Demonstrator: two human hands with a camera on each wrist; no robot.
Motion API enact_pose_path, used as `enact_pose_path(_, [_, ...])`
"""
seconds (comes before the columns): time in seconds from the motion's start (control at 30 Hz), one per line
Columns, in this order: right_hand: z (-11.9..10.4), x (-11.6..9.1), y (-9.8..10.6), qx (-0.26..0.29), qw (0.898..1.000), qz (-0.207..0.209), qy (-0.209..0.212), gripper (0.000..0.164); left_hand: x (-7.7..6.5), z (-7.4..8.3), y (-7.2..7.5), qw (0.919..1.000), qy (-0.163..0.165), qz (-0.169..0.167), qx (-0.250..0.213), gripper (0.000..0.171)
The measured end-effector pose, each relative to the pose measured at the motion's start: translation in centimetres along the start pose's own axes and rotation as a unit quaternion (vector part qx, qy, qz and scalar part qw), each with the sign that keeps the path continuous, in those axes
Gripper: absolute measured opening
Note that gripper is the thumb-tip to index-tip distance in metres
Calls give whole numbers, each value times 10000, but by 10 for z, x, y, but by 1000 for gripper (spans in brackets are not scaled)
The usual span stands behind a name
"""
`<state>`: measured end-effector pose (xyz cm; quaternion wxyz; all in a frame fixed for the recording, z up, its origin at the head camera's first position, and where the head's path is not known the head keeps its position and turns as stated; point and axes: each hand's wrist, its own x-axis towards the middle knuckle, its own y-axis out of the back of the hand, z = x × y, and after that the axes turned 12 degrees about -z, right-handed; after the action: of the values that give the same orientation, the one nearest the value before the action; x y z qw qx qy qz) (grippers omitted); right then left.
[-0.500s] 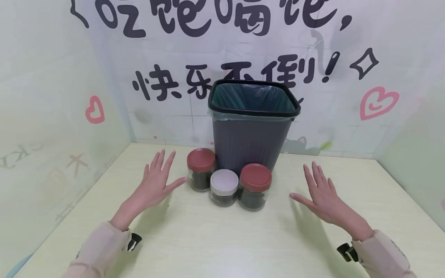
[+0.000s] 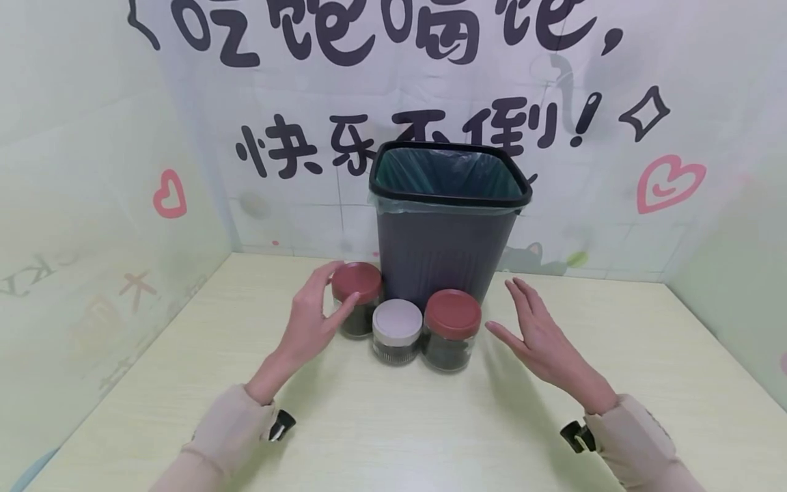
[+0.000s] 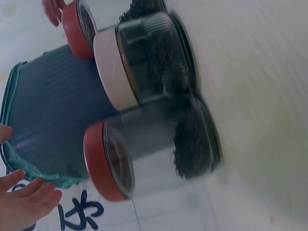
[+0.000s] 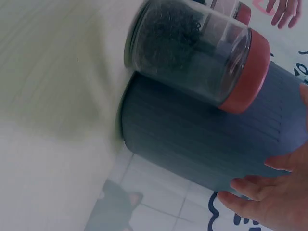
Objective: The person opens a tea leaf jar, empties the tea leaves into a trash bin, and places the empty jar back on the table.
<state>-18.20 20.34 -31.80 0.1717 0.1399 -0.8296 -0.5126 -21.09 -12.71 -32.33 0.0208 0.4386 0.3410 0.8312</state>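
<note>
Three clear jars with dark contents stand close together on the table. The left red-lidded jar (image 2: 359, 316) has my left hand (image 2: 307, 324) beside it, thumb and fingers spread either side of its lid. In the left wrist view, a gap shows between those fingers (image 3: 36, 199) and the red lid (image 3: 103, 161). The low jar with a pale lid (image 2: 397, 322) sits in the middle. To the right of the other red-lidded jar (image 2: 451, 331), my right hand (image 2: 544, 345) hovers with fingers extended, holding nothing; the right wrist view shows it apart from that jar's lid (image 4: 248, 72).
A dark grey trash bin (image 2: 439, 249) with a green liner stands right behind the jars. Behind it hangs a white backdrop (image 2: 295, 212) with black lettering and pink hearts. Pale side panels flank the light wooden table (image 2: 393, 424).
My left hand has moved right to the left jar's lid, its spread fingers bending inward. My right hand has moved left, nearer the right jar. The jars and bin have not moved.
</note>
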Motion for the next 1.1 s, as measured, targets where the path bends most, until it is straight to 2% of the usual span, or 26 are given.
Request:
enact_pose_path(0.13, [-4,10,-11,155,9999,31,56,71,2,8,-16,9993,24,-237,-281,46])
enact_pose_path(0.3, [-9,22,-21,511,9987,-57,66,72,4,13,-34,9941,296,-948,-434,52])
enact_pose_path(0.43, [-14,30,-26,754,9971,-69,82,73,8,18,-46,9844,641,-1501,-658,61])
enact_pose_path(0.53, [-19,36,-29,883,9961,-22,88,73,11,22,-52,9759,889,-1786,-883,67])
enact_pose_path(0.6, [-21,39,-32,944,9955,6,75,72,13,22,-56,9695,990,-1982,-1050,70])
enact_pose_path(0.77, [-26,44,-36,1043,9945,18,48,74,18,23,-68,9566,1159,-2420,-1135,79])
enact_pose_path(0.87, [-28,46,-39,1042,9945,83,96,77,21,24,-74,9511,1210,-2630,-1079,83])
enact_pose_path(1.1, [-26,46,-44,843,9950,375,391,83,24,29,-85,9456,954,-2902,-1118,87])
